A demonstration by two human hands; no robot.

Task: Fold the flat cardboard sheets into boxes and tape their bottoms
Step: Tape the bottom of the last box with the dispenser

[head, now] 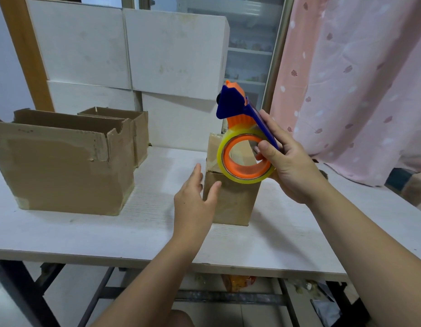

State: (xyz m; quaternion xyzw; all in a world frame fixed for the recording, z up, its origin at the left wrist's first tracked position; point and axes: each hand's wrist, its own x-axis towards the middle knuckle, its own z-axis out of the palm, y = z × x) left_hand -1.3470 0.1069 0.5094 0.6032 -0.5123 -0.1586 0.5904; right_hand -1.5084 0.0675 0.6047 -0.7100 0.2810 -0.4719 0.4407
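A small brown cardboard box (230, 201) stands on the white table (138, 230), with clear tape across its top face. My right hand (289, 166) grips a tape dispenser (242, 142) with a blue handle, an orange core and a roll of clear tape, held in the air above the box. My left hand (195, 194) hovers with straight fingers at the box's left side, its thumb close to the box's front face. Whether it touches the cardboard is unclear.
A large open brown box (63, 166) stands at the left, a smaller open one (138, 131) behind it. White cartons (134, 55) are stacked against the back. A pink curtain (351, 79) hangs at the right. The table's front edge lies near me.
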